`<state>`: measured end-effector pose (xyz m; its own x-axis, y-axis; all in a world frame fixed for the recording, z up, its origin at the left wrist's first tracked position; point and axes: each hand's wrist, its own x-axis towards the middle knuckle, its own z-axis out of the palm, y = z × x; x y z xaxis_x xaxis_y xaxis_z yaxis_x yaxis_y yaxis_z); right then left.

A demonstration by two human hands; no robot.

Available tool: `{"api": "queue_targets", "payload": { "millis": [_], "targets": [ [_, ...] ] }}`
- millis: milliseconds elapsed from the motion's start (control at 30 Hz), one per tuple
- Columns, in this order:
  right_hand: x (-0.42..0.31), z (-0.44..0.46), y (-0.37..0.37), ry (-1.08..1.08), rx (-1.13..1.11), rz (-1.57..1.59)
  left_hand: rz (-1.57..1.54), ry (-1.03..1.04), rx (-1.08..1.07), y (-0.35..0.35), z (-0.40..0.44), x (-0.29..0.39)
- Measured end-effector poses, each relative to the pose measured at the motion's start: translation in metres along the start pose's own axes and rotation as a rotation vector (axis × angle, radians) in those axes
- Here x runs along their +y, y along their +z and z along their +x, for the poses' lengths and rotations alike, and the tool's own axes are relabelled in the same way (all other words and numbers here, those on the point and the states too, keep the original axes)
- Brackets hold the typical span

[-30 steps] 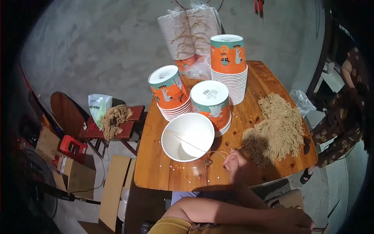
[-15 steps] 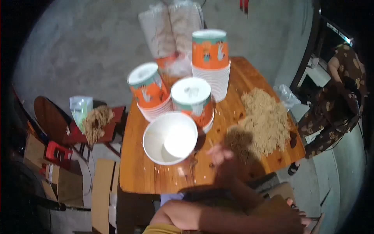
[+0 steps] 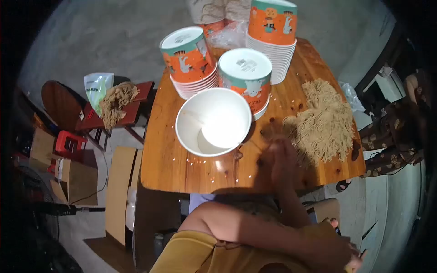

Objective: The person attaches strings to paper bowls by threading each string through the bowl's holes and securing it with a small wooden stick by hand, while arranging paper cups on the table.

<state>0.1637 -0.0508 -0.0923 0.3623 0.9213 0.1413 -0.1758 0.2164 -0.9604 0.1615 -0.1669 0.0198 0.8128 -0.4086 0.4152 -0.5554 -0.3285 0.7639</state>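
The tan strand heap [image 3: 327,125] lies right of centre, the open paper bucket [image 3: 190,123] near centre, presumably for reach; whether the right hand [image 3: 281,157] between them or the left hand [image 3: 353,259], lower right, grasps anything is unclear.

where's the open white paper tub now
In the head view, the open white paper tub is on the left half of the brown wooden table, in front of two orange-green paper tub stacks.

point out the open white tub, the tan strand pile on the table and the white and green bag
Open white tub [image 3: 207,103]: head view, inner wall.
Tan strand pile [image 3: 327,122]: head view, middle.
White and green bag [image 3: 98,85]: head view, upper front.
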Motion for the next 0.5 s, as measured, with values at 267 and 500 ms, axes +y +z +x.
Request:
{"api": "queue_targets", "payload": {
  "millis": [267,500],
  "targets": [
    [-0.048,0.026,0.014,-0.145,-0.140,0.081,-0.334,0.391,0.178,0.031,0.034,-0.021],
    [-0.082,0.065,-0.006,-0.264,-0.057,0.243,0.376,0.683,0.475,0.016,0.011,0.014]
  ]
}}
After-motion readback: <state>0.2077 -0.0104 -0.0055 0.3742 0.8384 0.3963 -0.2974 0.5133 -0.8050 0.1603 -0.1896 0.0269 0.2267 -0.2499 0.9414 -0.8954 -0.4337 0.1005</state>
